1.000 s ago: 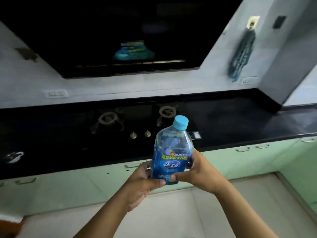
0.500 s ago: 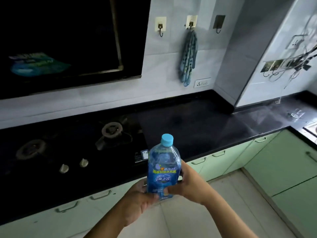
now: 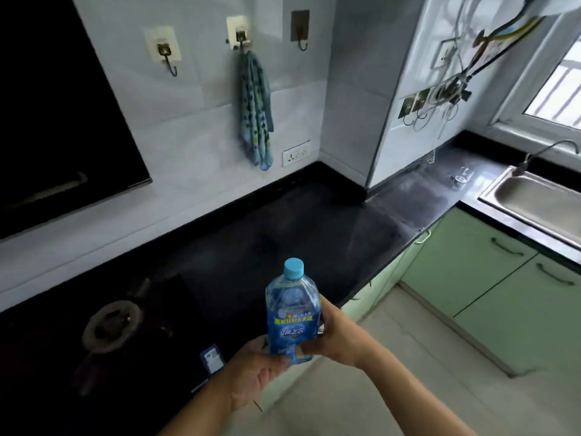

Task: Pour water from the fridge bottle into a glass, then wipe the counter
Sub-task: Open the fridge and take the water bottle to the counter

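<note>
Both hands, left hand (image 3: 251, 369) and right hand (image 3: 338, 336), grip the capped bottle (image 3: 292, 313) upright; glass (image 3: 462, 175) waits on the desk (image 3: 314, 234) near the sink (image 3: 534, 199).

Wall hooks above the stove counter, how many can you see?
3 on that wall: left hook bare, middle hook holding the blue cloth, right dark hook bare. More hooks show blurred on the far wall by the sink; their count is unclear.

Dim, window (image 3: 562, 99) daylight, soft blur, bowed edges
</note>
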Motion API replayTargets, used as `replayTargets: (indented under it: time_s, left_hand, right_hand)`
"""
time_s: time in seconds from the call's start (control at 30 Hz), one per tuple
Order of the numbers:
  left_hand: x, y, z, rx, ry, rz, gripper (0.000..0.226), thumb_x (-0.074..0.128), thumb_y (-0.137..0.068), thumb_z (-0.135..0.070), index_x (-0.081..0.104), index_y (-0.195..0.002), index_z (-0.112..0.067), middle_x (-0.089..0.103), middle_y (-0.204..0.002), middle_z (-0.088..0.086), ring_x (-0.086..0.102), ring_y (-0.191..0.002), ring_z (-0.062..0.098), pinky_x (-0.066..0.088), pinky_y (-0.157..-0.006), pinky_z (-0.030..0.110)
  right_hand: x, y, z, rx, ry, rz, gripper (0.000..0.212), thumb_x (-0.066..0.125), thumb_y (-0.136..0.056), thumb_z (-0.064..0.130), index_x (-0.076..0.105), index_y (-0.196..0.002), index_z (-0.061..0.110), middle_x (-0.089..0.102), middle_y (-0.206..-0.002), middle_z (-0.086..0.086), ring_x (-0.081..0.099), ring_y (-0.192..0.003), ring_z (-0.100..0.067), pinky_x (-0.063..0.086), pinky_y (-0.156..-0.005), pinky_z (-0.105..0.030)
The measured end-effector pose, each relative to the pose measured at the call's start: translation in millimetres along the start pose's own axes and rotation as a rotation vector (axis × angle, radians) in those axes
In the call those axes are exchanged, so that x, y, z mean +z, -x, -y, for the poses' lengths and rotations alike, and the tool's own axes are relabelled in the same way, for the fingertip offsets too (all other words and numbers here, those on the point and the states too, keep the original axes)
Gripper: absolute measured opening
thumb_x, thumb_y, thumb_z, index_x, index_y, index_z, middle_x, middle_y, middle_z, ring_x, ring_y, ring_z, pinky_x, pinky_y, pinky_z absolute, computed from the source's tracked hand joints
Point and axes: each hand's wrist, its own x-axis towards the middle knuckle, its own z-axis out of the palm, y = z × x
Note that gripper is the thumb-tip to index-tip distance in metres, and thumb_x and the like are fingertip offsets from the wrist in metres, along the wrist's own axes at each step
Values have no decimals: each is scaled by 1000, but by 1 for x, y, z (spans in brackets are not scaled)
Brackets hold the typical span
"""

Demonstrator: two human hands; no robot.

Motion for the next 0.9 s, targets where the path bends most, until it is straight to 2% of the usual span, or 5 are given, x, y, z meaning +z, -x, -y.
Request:
replayTargets:
  time_s: [0.37, 0.47, 0.63, 0.8, 0.9]
  left_hand:
    - [9, -127, -36, -79, -91, -7, 68, 74, -73, 7, 53, -138, -4, 60, -136, 25, 55, -131, 38, 34, -118, 52]
    - [27, -161, -45, -74, -59, -126, 63, 74, -69, 7, 61, -129, -8, 65, -129, 22, 60, -125, 34, 44, -111, 45]
    - [54, -210, -48, -75, 40, -324, 56, 68, -73, 15, 60, -125, -5, 74, -106, 13, 71, -99, 21, 57, -80, 27]
    - [72, -244, -47, -65, 113, -441, 44, 52, -85, 23, 61, -119, -3, 74, -96, 10, 70, -94, 18, 58, -76, 23]
    - [71, -258, -47, -64, 133, -536, 46, 54, -85, 23, 58, -122, -4, 75, -98, 10, 70, -96, 20, 58, -77, 23]
  right_hand:
    - [-76, -97, -63, 39, -14, -2, 89, 88, -58, 32, 42, -133, 43, 68, -116, 15, 66, -105, -3, 57, -92, -34]
    - [-108, -127, -77, 27, -18, 59, 93, 90, -57, 31, 42, -137, 36, 67, -116, 15, 65, -105, 0, 54, -93, -26]
    - [-153, -168, -102, -10, 15, 133, 94, 93, -59, 27, 43, -137, 35, 66, -117, 16, 64, -108, 0, 52, -94, -22]
    - [-174, -194, -121, 0, -8, 148, 92, 91, -51, 36, 47, -132, 32, 68, -114, 13, 66, -105, 0, 54, -93, -28]
    - [-180, -206, -128, 2, -8, 159, 90, 91, -52, 33, 46, -130, 35, 68, -113, 14, 64, -103, 5, 52, -90, -21]
